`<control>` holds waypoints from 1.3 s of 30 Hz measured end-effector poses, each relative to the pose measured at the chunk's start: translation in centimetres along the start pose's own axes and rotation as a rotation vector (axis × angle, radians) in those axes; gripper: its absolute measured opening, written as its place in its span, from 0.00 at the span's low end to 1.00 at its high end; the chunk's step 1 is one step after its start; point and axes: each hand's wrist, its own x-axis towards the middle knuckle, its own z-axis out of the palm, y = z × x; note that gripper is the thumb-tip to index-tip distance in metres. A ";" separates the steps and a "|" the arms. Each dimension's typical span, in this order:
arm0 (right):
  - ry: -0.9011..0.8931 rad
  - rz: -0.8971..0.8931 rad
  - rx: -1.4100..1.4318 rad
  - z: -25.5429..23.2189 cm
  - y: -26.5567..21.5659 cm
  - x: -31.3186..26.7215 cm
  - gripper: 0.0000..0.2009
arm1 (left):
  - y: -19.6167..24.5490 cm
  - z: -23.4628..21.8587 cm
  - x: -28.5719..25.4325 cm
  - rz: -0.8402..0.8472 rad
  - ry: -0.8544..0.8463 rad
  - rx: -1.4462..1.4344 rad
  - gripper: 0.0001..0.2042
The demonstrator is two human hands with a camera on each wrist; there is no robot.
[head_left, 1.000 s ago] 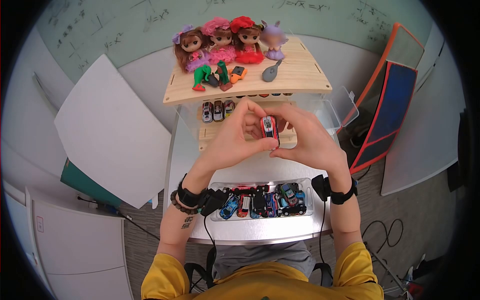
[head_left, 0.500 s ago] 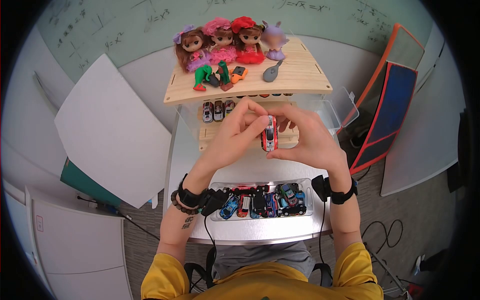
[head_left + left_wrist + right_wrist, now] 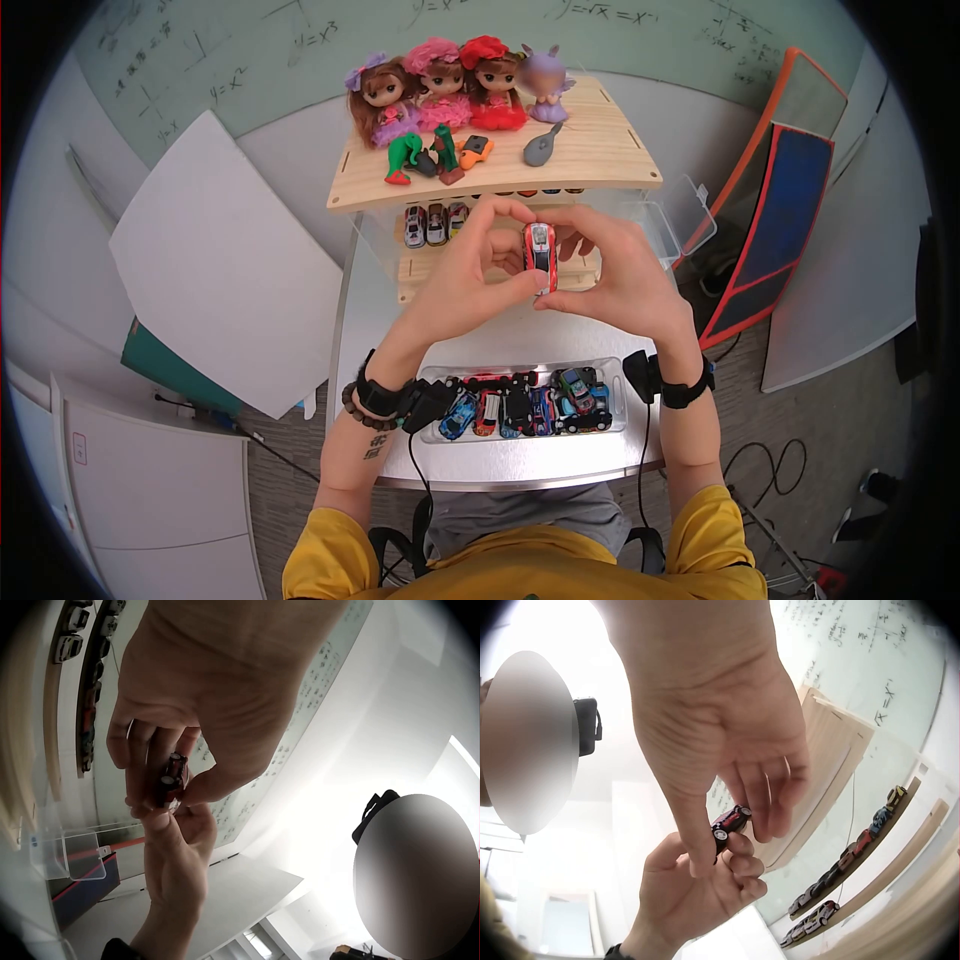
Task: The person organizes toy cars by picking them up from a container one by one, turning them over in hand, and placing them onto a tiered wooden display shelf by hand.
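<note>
Toy car (image 3: 540,258) in both hands (image 3: 460,280) (image 3: 630,280), clear of tray (image 3: 620,398).

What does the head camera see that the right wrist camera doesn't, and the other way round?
Only the head view shows the dolls on the top shelf and the clear tray of jumbled toy cars. Only the right wrist view shows a blurred-out head with a black device beside it. Both show the left hand and right hand holding a red toy car, plus cars lined up on a shelf.
</note>
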 end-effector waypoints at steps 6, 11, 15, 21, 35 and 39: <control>-0.005 0.007 0.058 0.0 -0.3 0.1 0.35 | 0.2 0.0 0.0 0.009 0.008 0.004 0.25; 0.007 -0.013 0.040 0.2 0.3 0.0 0.40 | 0.2 0.0 0.0 0.003 0.010 0.002 0.24; 0.005 -0.021 0.031 0.0 -0.1 0.0 0.36 | 0.2 -0.1 0.0 -0.016 0.007 -0.006 0.24; 0.010 -0.009 0.034 -0.1 -0.2 -0.1 0.32 | 0.3 0.1 0.0 -0.006 0.024 0.034 0.25; 0.034 -0.069 0.082 0.1 0.6 -0.2 0.29 | -0.1 0.4 0.2 0.026 0.049 0.129 0.26; 0.018 -0.046 0.079 0.2 0.8 -0.1 0.28 | -0.1 0.5 0.2 0.030 0.061 0.143 0.27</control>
